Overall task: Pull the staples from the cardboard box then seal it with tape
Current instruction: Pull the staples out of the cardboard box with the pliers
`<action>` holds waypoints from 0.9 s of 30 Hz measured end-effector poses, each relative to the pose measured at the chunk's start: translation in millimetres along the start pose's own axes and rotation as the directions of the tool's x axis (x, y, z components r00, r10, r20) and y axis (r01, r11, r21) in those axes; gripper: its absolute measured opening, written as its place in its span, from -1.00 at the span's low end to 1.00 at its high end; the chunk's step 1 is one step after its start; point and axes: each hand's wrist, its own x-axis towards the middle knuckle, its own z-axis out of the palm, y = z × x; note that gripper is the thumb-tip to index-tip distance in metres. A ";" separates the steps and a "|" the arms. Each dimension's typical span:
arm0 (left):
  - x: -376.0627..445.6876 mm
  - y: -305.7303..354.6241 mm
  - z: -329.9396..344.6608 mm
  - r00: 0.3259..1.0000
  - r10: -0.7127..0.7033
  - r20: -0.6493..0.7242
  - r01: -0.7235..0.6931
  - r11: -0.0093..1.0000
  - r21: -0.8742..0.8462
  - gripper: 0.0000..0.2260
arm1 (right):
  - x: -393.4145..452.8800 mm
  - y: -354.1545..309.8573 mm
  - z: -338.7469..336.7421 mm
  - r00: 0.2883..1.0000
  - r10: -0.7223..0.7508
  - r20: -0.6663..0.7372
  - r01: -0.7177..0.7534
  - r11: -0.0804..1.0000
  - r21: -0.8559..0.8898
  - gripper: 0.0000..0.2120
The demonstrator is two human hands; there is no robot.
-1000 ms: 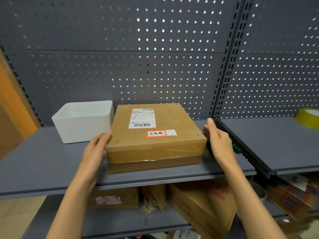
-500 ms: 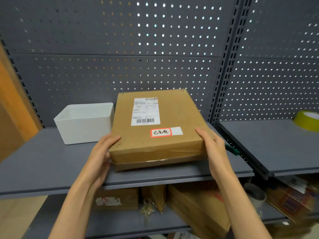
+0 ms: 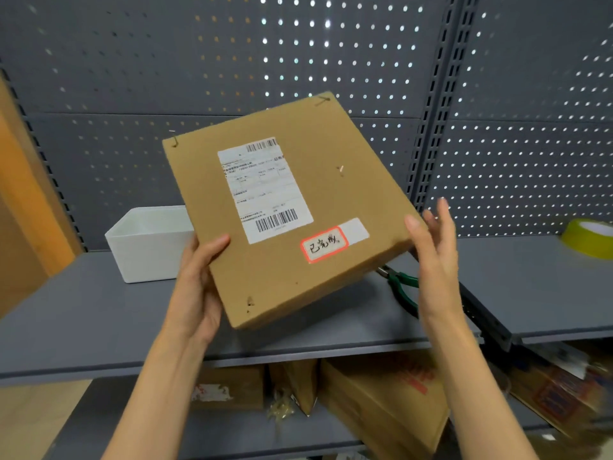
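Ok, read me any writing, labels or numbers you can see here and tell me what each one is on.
"已完成": handwritten on the red-bordered sticker on the cardboard box.
Shipping label on the same box: barcodes and small print, too blurred to read.
Red print on the boxes on the lower shelf: blurred, unreadable.

place: stockroom or shop storage | grey metal shelf on slotted uprights | perforated back panel | labelled cartons stacked below | white bin on shelf
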 end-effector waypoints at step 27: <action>15.3 28.7 -44.2 0.990 -0.104 0.100 0.089 0.986 0.144 -0.45 | 22.8 -10.3 -14.9 0.807 0.462 0.367 -0.522 0.849 0.079 -0.57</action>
